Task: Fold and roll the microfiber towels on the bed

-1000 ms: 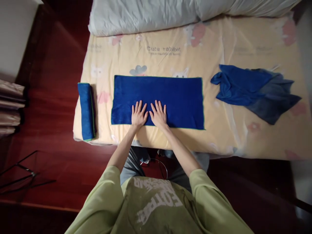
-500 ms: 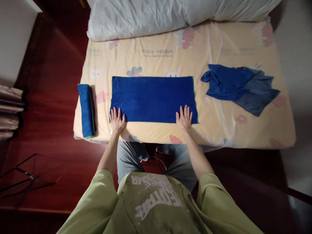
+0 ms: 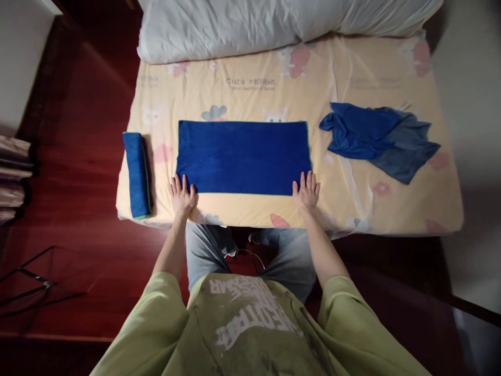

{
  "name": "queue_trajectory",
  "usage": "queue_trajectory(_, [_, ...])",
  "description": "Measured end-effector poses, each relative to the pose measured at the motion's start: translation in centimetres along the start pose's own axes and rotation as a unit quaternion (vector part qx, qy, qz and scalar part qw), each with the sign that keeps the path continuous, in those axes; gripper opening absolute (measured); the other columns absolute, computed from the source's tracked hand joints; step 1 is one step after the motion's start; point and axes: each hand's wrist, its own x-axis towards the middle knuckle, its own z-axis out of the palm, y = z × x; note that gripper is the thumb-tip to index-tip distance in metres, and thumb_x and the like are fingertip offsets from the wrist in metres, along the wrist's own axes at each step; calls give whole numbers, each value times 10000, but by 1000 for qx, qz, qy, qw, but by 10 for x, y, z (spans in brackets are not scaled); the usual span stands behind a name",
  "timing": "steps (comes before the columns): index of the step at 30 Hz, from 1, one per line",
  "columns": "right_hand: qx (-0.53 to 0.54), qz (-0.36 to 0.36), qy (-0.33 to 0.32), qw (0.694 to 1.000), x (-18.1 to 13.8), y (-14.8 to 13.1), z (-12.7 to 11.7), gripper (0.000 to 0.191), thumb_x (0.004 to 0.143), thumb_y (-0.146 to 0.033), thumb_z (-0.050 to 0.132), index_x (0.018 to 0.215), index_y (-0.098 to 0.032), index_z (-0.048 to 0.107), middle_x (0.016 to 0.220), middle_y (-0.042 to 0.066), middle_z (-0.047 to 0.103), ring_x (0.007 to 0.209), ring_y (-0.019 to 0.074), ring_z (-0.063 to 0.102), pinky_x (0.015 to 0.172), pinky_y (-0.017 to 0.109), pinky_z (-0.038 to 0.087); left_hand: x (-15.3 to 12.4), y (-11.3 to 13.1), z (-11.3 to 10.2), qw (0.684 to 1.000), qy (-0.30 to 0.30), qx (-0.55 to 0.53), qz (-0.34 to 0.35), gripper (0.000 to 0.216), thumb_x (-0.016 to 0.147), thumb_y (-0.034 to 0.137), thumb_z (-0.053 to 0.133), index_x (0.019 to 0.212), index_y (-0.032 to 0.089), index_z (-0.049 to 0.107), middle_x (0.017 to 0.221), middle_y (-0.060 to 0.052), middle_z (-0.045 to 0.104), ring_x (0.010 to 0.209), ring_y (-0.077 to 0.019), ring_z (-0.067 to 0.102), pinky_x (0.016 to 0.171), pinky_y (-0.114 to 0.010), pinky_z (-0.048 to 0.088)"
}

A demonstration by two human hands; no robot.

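Note:
A blue towel (image 3: 242, 156) with thin green edging lies flat as a wide rectangle on the bed in front of me. My left hand (image 3: 182, 197) rests on its near left corner, fingers spread and pointing away from me. Over the near right corner lies my right hand (image 3: 307, 193), also flat with fingers apart. Both palms extend past the towel's near edge onto the sheet. Neither hand grips anything.
A rolled blue towel (image 3: 136, 175) lies at the bed's left edge. To the right is a crumpled blue and grey-blue cloth (image 3: 379, 137). A white quilt (image 3: 235, 31) is bunched along the back of the patterned sheet (image 3: 250, 99). A black metal stand (image 3: 43, 282) is on the floor at left.
My right hand has slid right to the towel's near right corner. My left hand has shifted slightly left. The towel still lies flat.

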Motion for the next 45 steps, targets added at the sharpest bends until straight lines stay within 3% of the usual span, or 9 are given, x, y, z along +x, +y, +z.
queue_trajectory(7, [-9,21,-14,1000,-2,-4,-1,683,1143,-438,272,1737,-105,332,1816,184,216,1703,342,170,1355,635,186,-6,-2,-1,1000,6,-7,-18,776,1097,493,369,1738,60,314,1828,-190,117,1718,-332,67,1397,-560,49])
queue_trajectory(14, [-18,23,3,1000,-2,-3,6,700,1147,-471,236,1730,-101,348,1813,164,240,1697,337,201,1365,602,172,-6,-2,0,1000,7,-8,-19,777,1093,487,377,1734,52,318,1826,-197,116,1718,-331,71,1396,-559,42])
queue_trajectory(25, [-4,24,9,1000,-3,-6,5,690,1129,-441,251,1726,-112,363,1802,189,264,1695,337,199,1347,650,191,-5,0,-5,999,1,-15,-32,762,1087,457,400,1734,63,315,1823,-199,126,1718,-329,78,1391,-593,46])
queue_trajectory(29, [-3,22,12,1000,-2,-7,4,691,1128,-447,249,1724,-118,369,1795,196,282,1690,346,216,1338,663,207,-16,16,-1,999,21,-14,-42,734,1092,424,408,1728,64,331,1826,-192,109,1717,-354,33,1386,-639,39])
queue_trajectory(31, [-4,23,7,1000,-2,-7,3,692,1130,-447,249,1723,-112,370,1797,196,274,1693,347,206,1341,659,207,-29,37,7,999,26,-21,8,713,1092,395,412,1718,58,354,1824,-194,101,1717,-352,14,1390,-642,45])
queue_trajectory(33, [-11,24,0,1000,-2,-8,2,693,1132,-446,250,1725,-105,363,1802,193,262,1696,343,196,1346,649,202,-44,65,19,994,-5,-43,104,685,1078,359,436,1693,59,412,1815,-198,148,1716,-350,44,1398,-631,86])
queue_trajectory(37, [-34,27,-20,999,0,-8,-1,704,1140,-461,237,1734,-97,336,1813,181,230,1698,344,190,1356,629,192,-62,122,46,949,-110,-100,279,565,1021,257,497,1557,127,617,1734,-189,396,1656,-342,326,1388,-580,254])
queue_trajectory(40, [-49,27,-41,998,-1,-9,-3,721,1143,-480,211,1740,-91,315,1821,171,201,1702,347,177,1362,613,181,-62,143,59,938,-120,-113,306,523,1014,223,494,1503,173,671,1653,-172,526,1555,-341,497,1341,-573,363])
queue_trajectory(45, [-49,9,-72,996,9,-7,-14,719,1120,-448,308,1713,-43,348,1804,233,216,1695,407,159,1336,706,168,-64,139,67,943,-102,-129,291,493,1018,226,516,1480,195,686,1531,-175,636,1430,-372,591,1255,-582,452])
